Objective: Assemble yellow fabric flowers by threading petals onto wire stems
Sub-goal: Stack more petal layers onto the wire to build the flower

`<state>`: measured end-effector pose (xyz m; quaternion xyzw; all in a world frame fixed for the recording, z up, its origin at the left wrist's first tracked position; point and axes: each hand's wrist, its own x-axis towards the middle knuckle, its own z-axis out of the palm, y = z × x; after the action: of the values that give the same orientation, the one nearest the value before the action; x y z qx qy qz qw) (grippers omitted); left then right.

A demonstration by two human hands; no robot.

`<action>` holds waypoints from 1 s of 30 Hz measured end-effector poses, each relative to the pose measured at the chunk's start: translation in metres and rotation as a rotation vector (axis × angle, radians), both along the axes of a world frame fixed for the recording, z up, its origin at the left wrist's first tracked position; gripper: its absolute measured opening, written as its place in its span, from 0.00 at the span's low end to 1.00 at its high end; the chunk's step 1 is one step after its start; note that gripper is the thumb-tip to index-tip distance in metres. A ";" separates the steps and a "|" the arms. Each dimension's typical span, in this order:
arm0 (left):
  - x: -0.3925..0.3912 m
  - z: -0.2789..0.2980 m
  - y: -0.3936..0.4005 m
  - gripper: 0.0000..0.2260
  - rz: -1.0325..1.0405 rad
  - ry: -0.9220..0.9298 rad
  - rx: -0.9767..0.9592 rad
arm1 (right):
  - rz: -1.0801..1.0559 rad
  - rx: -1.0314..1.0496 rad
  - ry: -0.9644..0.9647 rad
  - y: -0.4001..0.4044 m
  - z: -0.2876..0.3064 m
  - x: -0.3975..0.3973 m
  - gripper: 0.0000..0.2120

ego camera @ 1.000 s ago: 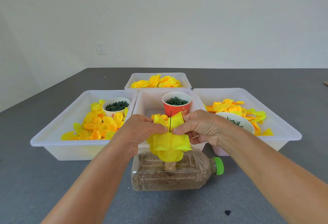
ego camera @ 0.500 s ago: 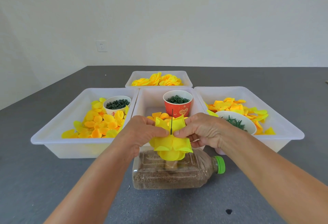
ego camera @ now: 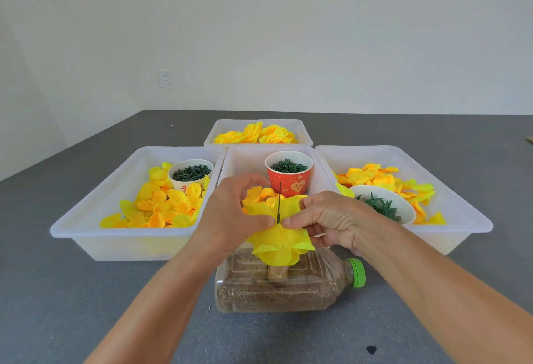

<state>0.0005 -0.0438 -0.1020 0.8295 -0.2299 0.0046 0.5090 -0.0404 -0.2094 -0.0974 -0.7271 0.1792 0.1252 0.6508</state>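
So both hands meet dead center of the frame, right over a half-built yellow flower. The left hand has its thumb and fingers curled in, pinching the petal layers from the left, and the right hand pinches them from the right, fingertips nearly touching the left thumb. A thin dark wire stem pokes straight up out of the pinch point, ending in front of the red cup.

Under the flower, lower center, a clear plastic bottle lies on its side, part full of brownish grainy stuff, green cap pointing right. Whatever the flower sits on there is hidden by the petals.

Behind the hands are four white trays on the grey table. The left tray holds loose yellow-orange petals and a white cup of dark green bits. The middle tray has the red cup, also full of green bits. The right tray has more petals and a white bowl of green leafy pieces. The far tray, top center, holds finished yellow flowers.
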 end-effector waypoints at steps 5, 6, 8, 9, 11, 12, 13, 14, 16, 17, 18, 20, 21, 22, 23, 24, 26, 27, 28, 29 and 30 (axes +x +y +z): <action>-0.005 -0.005 -0.004 0.14 -0.105 0.057 -0.013 | -0.024 0.026 -0.021 0.003 0.000 -0.002 0.10; -0.004 -0.007 -0.004 0.12 -0.112 0.094 -0.041 | -0.031 0.028 -0.026 0.003 0.000 -0.003 0.10; -0.003 -0.008 -0.004 0.06 -0.117 0.143 -0.077 | -0.039 0.035 -0.031 0.004 -0.001 -0.004 0.10; -0.002 -0.008 -0.004 0.05 -0.115 0.155 -0.096 | -0.041 0.041 -0.031 0.004 -0.001 -0.004 0.09; 0.000 -0.009 -0.005 0.06 -0.106 0.179 -0.137 | -0.046 0.052 -0.031 0.004 -0.001 -0.004 0.08; 0.001 -0.008 -0.006 0.06 -0.105 0.192 -0.149 | -0.047 0.056 -0.032 0.004 -0.001 -0.004 0.08; 0.001 -0.007 -0.006 0.06 -0.108 0.202 -0.150 | -0.050 0.060 -0.033 0.004 -0.002 -0.005 0.08; 0.001 -0.006 -0.007 0.05 -0.112 0.209 -0.144 | -0.051 0.061 -0.031 0.004 -0.002 -0.005 0.08; 0.003 -0.005 -0.007 0.05 -0.127 0.218 -0.126 | -0.051 0.060 -0.032 0.003 -0.003 -0.005 0.08; 0.004 -0.006 -0.007 0.05 -0.132 0.222 -0.119 | -0.047 0.054 -0.037 0.002 -0.002 -0.005 0.08; 0.006 -0.007 -0.007 0.05 -0.134 0.227 -0.115 | -0.040 0.037 -0.044 0.001 -0.002 -0.005 0.08; 0.007 -0.009 -0.007 0.05 -0.132 0.239 -0.120 | -0.023 -0.056 -0.059 -0.001 0.001 -0.007 0.08; 0.007 -0.011 -0.007 0.05 -0.131 0.245 -0.130 | -0.020 -0.129 -0.071 -0.002 0.003 -0.007 0.09; 0.008 -0.012 -0.007 0.05 -0.134 0.252 -0.141 | -0.022 -0.202 -0.091 -0.005 0.006 -0.007 0.10; 0.008 -0.012 -0.007 0.05 -0.139 0.257 -0.145 | -0.040 -0.264 -0.125 -0.010 0.009 -0.006 0.10; 0.008 -0.012 -0.007 0.05 -0.144 0.259 -0.141 | -0.077 -0.314 -0.181 -0.016 0.014 -0.005 0.08; 0.009 -0.011 -0.007 0.04 -0.148 0.258 -0.118 | -0.228 -0.369 -0.316 -0.037 0.024 -0.001 0.04; 0.010 -0.010 -0.007 0.04 -0.149 0.258 -0.109 | -0.330 -0.384 -0.375 -0.051 0.028 0.001 0.03; 0.010 -0.010 -0.007 0.04 -0.149 0.260 -0.104 | -0.415 -0.405 -0.413 -0.066 0.031 0.002 0.03; 0.010 -0.010 -0.007 0.04 -0.149 0.261 -0.100 | -0.463 -0.433 -0.416 -0.080 0.031 0.002 0.02; 0.010 -0.010 -0.007 0.04 -0.148 0.261 -0.098 | -0.466 -0.466 -0.388 -0.092 0.028 0.002 0.03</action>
<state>0.0103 -0.0509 -0.1121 0.7780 -0.2219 -0.1295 0.5734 -0.0386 -0.3019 -0.0689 -0.8055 0.2370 -0.2102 0.5008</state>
